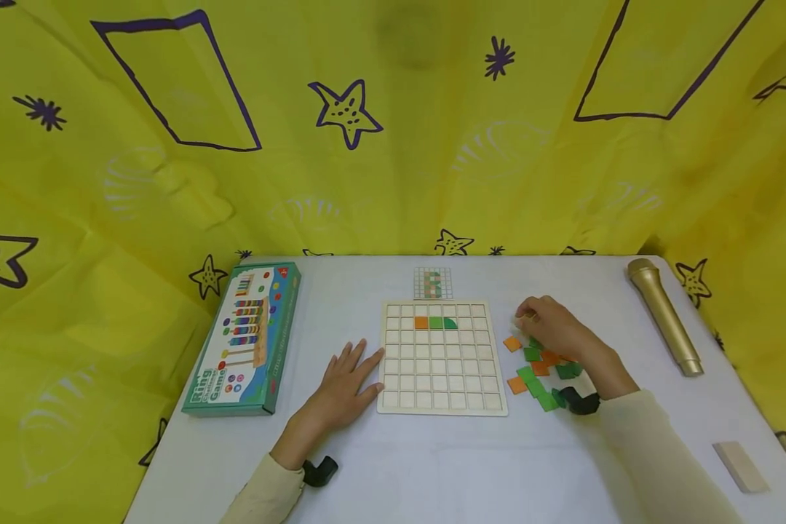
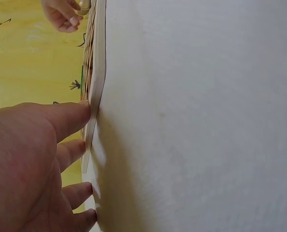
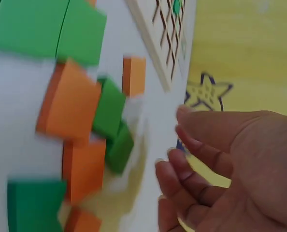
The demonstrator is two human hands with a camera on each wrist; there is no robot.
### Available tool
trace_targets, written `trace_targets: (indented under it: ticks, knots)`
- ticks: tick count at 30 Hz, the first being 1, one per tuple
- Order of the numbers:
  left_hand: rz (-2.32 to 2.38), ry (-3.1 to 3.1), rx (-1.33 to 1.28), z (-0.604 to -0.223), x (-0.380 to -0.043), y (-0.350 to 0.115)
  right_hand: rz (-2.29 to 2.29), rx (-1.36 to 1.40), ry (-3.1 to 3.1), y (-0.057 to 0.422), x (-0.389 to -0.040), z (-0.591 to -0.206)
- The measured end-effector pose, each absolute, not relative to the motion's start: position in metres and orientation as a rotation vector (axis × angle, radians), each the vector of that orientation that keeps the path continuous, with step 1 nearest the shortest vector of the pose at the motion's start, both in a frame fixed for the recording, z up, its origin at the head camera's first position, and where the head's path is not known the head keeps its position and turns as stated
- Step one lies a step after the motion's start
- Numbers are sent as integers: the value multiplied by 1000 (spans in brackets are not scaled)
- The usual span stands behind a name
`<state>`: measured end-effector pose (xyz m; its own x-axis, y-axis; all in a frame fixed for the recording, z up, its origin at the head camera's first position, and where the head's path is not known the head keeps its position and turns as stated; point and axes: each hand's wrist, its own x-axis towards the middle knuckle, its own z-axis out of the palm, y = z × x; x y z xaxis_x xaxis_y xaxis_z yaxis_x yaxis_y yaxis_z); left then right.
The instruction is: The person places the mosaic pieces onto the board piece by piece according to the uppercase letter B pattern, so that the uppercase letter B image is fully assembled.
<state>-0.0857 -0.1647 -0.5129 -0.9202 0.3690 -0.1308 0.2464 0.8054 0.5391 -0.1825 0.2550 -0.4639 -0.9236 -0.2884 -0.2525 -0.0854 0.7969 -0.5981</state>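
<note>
A wooden grid board lies mid-table, with an orange square tile, a light green square tile and a dark green quarter-round tile in a row in its second line of cells. My left hand lies spread, fingertips touching the board's left edge. Above a loose pile of orange and green tiles to the right, my right hand hovers with loosely bent fingers. Between the thumb and fingers of the right hand no tile shows in the right wrist view.
A pattern card sits just behind the board. On the left lies a green game box. To the right are a gold microphone and a small beige block. A yellow curtain hangs behind the white table.
</note>
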Motion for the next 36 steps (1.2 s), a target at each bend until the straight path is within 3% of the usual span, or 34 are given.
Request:
trace_targets:
  ticks: [10, 36]
  knots:
    - [838, 2793, 528, -517, -85, -167, -803, -251, 2548, 297, -183, -471]
    - [775, 2769, 485, -509, -83, -163, -949, -308, 2691, 271, -187, -495]
